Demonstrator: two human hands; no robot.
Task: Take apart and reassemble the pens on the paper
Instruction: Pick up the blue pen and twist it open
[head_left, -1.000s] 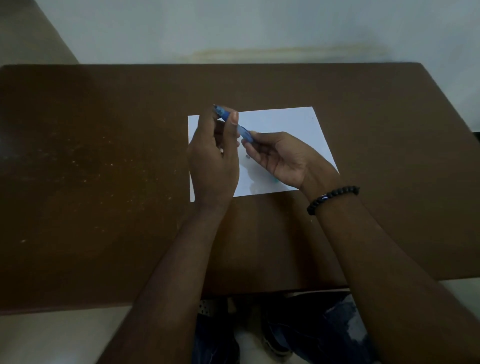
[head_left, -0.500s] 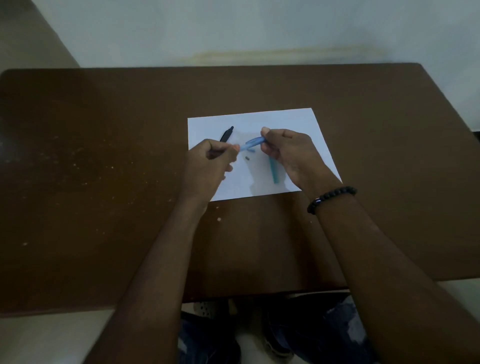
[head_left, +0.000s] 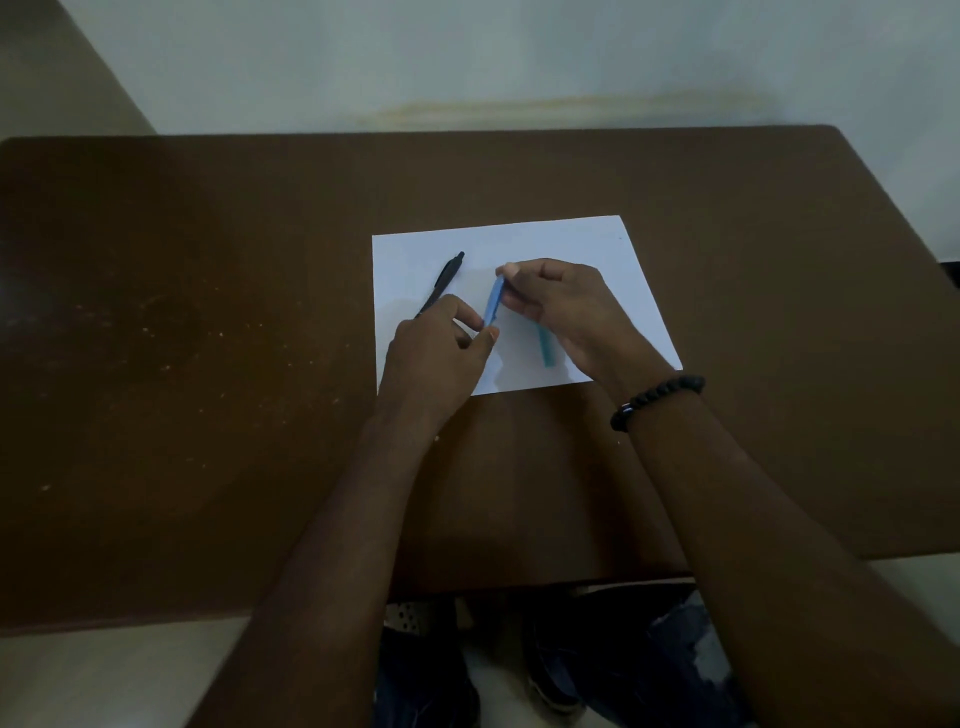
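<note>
- Nearest, a person's two bare forearms reach over the near edge of a dark brown tabletop (head_left: 208, 364); a black bead bracelet (head_left: 657, 401) circles the right wrist.
- Over the near half of a white paper (head_left: 571, 244), the left hand (head_left: 434, 358) pinches the lower end of a light blue pen piece (head_left: 493, 304) between thumb and forefinger.
- Just beyond, the right hand (head_left: 566, 312) grips the same piece's upper end in its fingertips.
- Beneath the right hand, a second blue pen part (head_left: 546, 348) lies on the paper, partly hidden.
- Farther back on the paper's left side lies a black pen (head_left: 445, 278), its lower end hidden behind the left hand.
</note>
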